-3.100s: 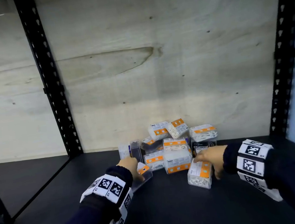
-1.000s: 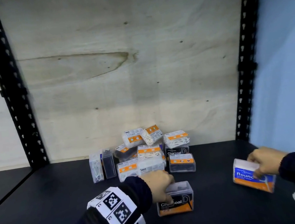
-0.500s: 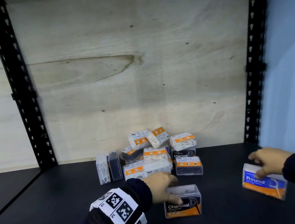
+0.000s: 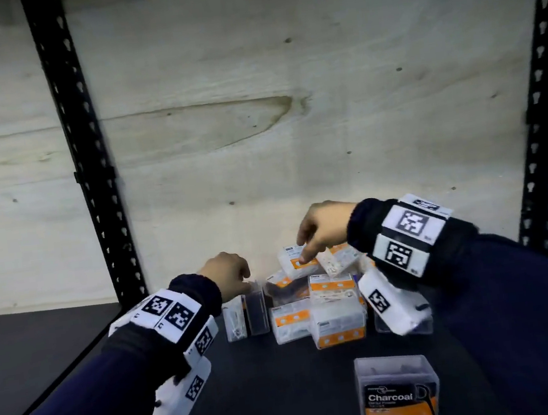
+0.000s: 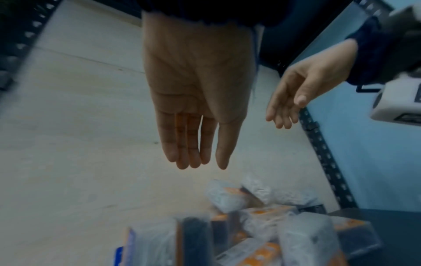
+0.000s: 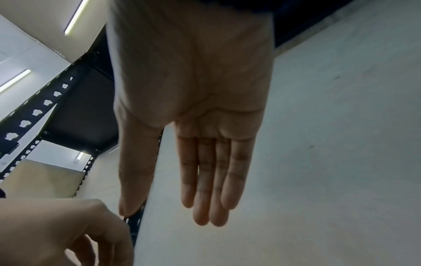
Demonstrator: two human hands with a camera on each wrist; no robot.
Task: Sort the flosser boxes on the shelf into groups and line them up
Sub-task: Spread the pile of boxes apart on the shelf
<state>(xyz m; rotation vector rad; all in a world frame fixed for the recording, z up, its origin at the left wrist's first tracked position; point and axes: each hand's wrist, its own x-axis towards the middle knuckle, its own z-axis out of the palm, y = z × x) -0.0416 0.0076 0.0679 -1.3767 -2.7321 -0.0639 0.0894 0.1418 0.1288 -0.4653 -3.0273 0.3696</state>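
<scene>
A pile of small clear flosser boxes [image 4: 319,305] with orange labels lies against the shelf's back wall, blurred in the left wrist view [image 5: 262,225]. Two boxes stand upright [image 4: 244,317] at the pile's left. One Charcoal box [image 4: 396,387] stands alone in front. My left hand [image 4: 236,277] hangs just above the upright pair, fingers straight and empty [image 5: 205,162]. My right hand [image 4: 305,251] reaches over the pile's top, fingertips at a white box [image 4: 295,263]; I cannot tell if they touch. Its fingers are straight and empty [image 6: 164,216].
The black shelf board [image 4: 271,397] stretches forward and to the left of the pile. Perforated black uprights stand at the back left [image 4: 91,195] and back right [image 4: 543,105]. A plywood panel [image 4: 287,102] closes the back.
Both hands have let go of their boxes and risen back to the pile. The Charcoal box stays in front; the blue Round box on the right is out of view.
</scene>
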